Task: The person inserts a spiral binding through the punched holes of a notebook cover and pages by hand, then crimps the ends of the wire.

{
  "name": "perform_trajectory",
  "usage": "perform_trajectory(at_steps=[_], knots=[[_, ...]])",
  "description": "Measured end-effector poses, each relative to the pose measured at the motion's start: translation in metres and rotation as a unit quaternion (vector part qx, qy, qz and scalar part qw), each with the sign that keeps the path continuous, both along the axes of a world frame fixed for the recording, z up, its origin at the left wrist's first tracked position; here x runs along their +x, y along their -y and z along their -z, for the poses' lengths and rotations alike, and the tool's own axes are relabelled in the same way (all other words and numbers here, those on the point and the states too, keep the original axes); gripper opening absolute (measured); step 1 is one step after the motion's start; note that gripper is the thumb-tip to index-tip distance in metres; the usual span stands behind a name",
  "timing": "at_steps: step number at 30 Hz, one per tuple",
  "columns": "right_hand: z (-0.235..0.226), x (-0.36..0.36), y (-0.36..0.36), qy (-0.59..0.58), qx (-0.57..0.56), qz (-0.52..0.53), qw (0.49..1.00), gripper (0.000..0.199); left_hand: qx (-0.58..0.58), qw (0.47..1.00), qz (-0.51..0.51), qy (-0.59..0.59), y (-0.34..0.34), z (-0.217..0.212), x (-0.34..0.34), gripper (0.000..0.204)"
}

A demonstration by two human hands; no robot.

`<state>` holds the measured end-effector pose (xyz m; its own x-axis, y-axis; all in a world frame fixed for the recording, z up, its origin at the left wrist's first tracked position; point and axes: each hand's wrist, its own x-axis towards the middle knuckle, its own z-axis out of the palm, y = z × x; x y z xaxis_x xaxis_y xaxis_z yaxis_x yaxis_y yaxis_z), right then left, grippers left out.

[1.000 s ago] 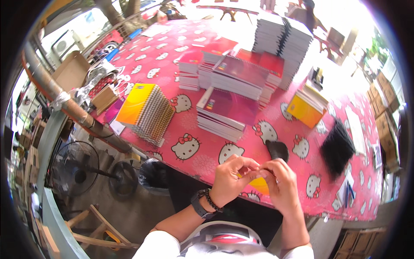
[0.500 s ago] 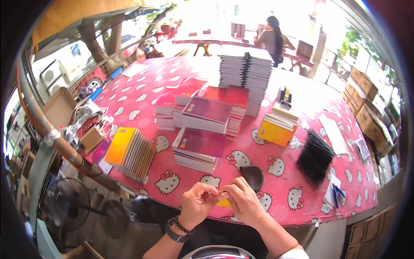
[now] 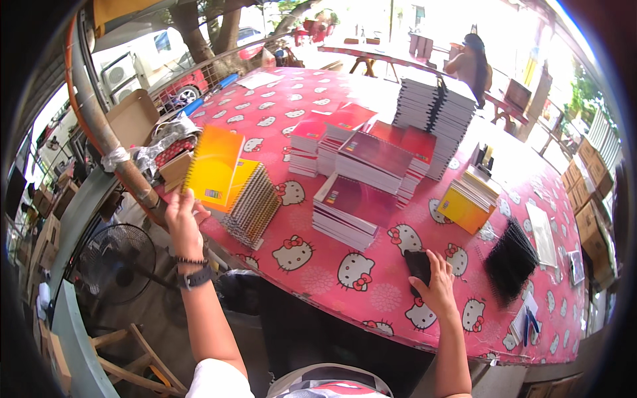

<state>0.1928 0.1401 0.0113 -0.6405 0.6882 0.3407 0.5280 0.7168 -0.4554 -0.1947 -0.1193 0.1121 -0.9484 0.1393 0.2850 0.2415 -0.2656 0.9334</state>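
My left hand (image 3: 185, 215) holds a yellow-orange spiral notebook (image 3: 213, 166) upright by its lower left corner. Just beneath and to the right of it stands a stack of yellow spiral notebooks (image 3: 255, 202), which it partly overlaps. Near the table's front edge my right hand (image 3: 437, 285) has its thumb and fingers on a flat, dark palm-sized object (image 3: 417, 266) lying on the cloth. My hand covers part of that object, and its exact kind is unclear.
Stacks of purple notebooks (image 3: 355, 205) and red ones (image 3: 308, 136) fill the middle, with tall white page stacks (image 3: 434, 123) behind. Rightward are another yellow stack (image 3: 468, 202), black binding coils (image 3: 511, 262) and blue-handled pliers (image 3: 530, 326). A metal pole (image 3: 136, 189) runs along the left.
My hands were together at the front edge over something small and yellow. Now the left is out to the left with a notebook, the right on the dark object. The view has shifted left.
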Motion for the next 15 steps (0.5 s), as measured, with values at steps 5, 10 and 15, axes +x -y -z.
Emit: perform_trajectory(at_steps=[5, 10, 15], knots=[[0.005, -0.017, -0.004, -0.080, -0.111, 0.019, 0.990, 0.057, -0.196, 0.973, -0.067, -0.100, 0.030, 0.055, -0.051, 0.032], [0.011, -0.035, -0.030, -0.162, -0.199, 0.013, 0.966, 0.049, -0.244, 0.955, -0.067, -0.153, 0.023, 0.054, -0.052, 0.028], [-0.006, -0.006, -0.098, -0.114, 0.166, 0.039, 0.979, 0.042, -0.293, 0.929, -0.143, -0.174, 0.020, 0.047, -0.044, 0.029]])
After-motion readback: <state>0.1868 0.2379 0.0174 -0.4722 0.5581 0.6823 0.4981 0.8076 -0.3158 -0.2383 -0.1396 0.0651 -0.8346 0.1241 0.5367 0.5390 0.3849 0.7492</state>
